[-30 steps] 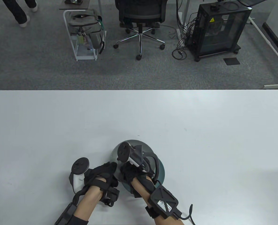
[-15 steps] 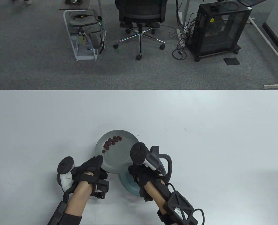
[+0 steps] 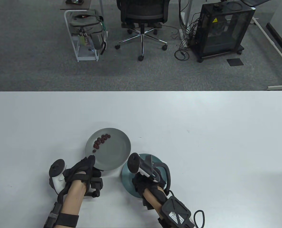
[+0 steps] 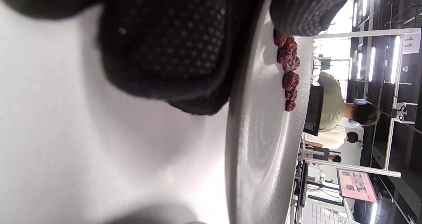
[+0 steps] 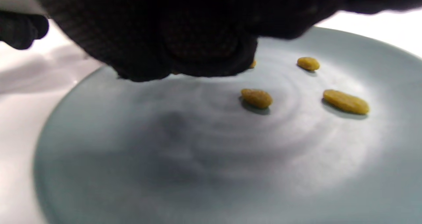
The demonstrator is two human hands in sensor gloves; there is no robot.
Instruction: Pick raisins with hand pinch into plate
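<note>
A grey plate (image 3: 115,152) holds a row of several dark red raisins (image 3: 101,140) near its far left edge. My left hand (image 3: 92,162) grips its near left rim; in the left wrist view the fingers (image 4: 171,52) lie under the plate (image 4: 260,135) beside the raisins (image 4: 290,72). My right hand (image 3: 141,180) is over a teal plate (image 3: 128,175). In the right wrist view its bunched fingers (image 5: 184,46) hang low over that plate (image 5: 197,151), which holds a few yellow raisins (image 5: 256,98). One more yellow piece shows just behind the fingertips.
The two plates sit side by side near the front middle of the white table (image 3: 202,118), with the grey one's edge just overlapping the teal one. An office chair (image 3: 142,21) and a black cabinet (image 3: 221,28) stand on the floor beyond the table.
The grey plate was stacked over the teal plate under my right hand. My left hand has moved it left and away, baring the teal plate. My right hand has shifted slightly over the teal plate.
</note>
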